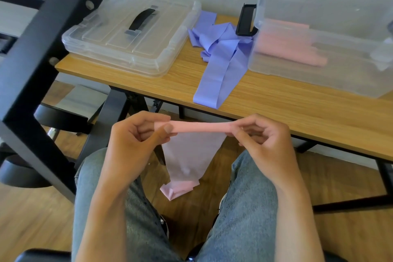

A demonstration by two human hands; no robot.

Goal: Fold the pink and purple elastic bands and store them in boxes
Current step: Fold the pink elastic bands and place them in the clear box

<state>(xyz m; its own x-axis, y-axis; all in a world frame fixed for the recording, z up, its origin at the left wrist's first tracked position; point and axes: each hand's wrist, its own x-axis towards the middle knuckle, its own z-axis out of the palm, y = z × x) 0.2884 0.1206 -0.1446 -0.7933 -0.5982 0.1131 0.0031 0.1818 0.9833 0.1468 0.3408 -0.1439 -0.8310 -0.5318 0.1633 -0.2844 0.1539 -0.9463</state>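
I have the pink band [202, 128] stretched level between my two hands, in front of the near edge of the bench [276, 100] and above my lap. My left hand [136, 134] pinches its left end with thumb over curled fingers, and my right hand [261, 134] pinches the other end the same way. The rest of it hangs down between my knees, with its crumpled tail low toward the floor, so I judge this fold is only just begun. As for what is done: the open box [319, 55] on the right side of the bench already holds pink material, folded or rolled; through the cloudy wall I cannot tell whether that is one band or more. The purple band [221, 57] lies loose and rumpled on the bench between the two boxes, one end trailing to the near edge, and looks untouched; it could be more than one strip tangled together. So what is left, as I reckon it, is to finish folding the pink one, stow it, then fold and store the purple. By count I see two clear boxes: the open one, and a closed box [131, 32] with a black handle on its lid, at the left. The open one's black latch [246, 20] stands beside the purple heap.
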